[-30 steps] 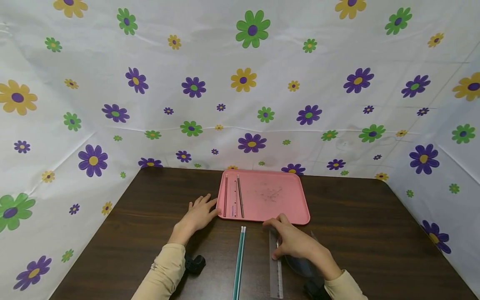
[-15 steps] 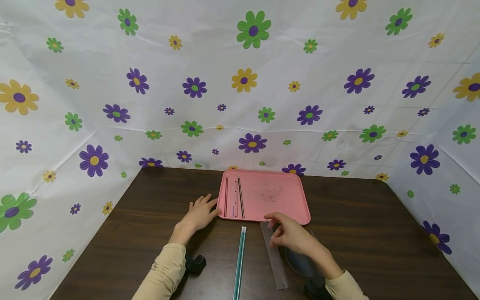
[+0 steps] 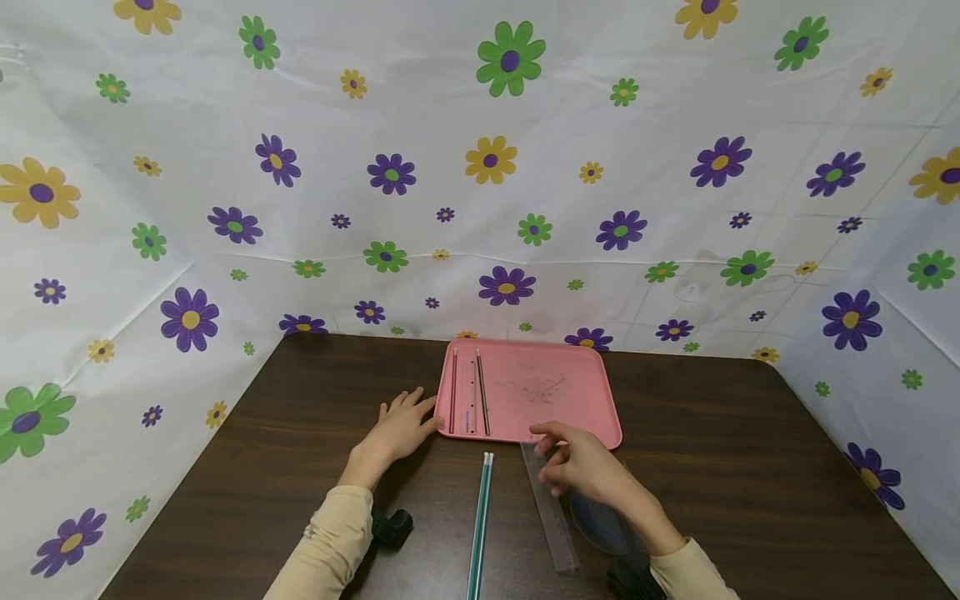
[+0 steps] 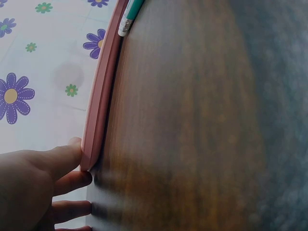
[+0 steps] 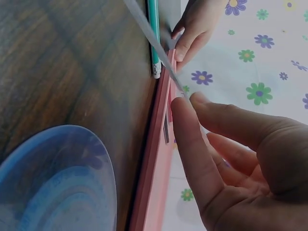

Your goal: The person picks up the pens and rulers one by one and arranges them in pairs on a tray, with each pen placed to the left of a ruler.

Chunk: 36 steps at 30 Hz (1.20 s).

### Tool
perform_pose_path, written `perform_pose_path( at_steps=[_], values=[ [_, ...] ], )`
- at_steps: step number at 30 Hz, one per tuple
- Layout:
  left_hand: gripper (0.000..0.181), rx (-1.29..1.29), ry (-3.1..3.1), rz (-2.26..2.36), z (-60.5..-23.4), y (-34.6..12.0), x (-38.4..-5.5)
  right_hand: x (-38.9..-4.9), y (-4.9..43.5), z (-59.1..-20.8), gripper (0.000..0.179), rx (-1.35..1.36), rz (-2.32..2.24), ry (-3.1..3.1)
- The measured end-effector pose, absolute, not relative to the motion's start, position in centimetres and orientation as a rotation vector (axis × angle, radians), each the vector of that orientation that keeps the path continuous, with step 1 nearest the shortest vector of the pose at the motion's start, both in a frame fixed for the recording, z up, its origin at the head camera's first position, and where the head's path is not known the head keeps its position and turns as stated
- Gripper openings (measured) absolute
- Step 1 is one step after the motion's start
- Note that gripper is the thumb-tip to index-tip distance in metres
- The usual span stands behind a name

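Note:
Thumb and index finger of my right hand (image 3: pixel 585 471) pinch a clear ruler (image 3: pixel 553 529), seen nearly edge-on in the right wrist view (image 5: pixel 144 24). Its far end reaches the front rim of a pink tray (image 3: pixel 558 400). Under the right wrist lies a clear bluish protractor (image 3: pixel 597 527), partly covered by the arm. My left hand (image 3: pixel 393 433) rests at the tray's front left corner, fingers spread and fairly straight, the thumb touching the rim (image 4: pixel 91 144). Two teal pencils (image 3: pixel 480 525) with white erasers lie side by side between the hands.
Inside the tray's left part lie a dark reddish pencil (image 3: pixel 453 392), a narrow clear ruler (image 3: pixel 471 408) and a dark pencil (image 3: pixel 482 392). The brown table (image 3: pixel 720 467) backs onto a flowered sheet (image 3: pixel 420 108).
The clear ruler has tilted, its far end shifting left and forward to the tray rim, with the right hand pinching it. The left hand has stayed at the tray corner.

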<state>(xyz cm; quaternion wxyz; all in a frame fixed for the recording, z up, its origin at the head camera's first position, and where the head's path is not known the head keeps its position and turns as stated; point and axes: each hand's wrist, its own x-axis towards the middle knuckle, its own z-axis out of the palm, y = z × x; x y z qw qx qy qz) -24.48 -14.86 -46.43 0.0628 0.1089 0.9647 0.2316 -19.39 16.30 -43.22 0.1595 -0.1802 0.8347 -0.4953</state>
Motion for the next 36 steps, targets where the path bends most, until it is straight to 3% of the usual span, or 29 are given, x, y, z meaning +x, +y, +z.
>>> perform_pose_path(
  at_steps=[26, 36],
  values=[
    [0.055, 0.342, 2.913, 0.690, -46.4, -14.8, -24.6, -21.0, 14.6, -43.3, 0.048, -0.377, -1.471, 2.615],
    [0.054, 0.341, 2.916, 0.673, -46.3, -14.8, -24.4, -22.3, 14.2, -43.1, 0.055, -0.347, -1.493, 2.612]
  ],
)
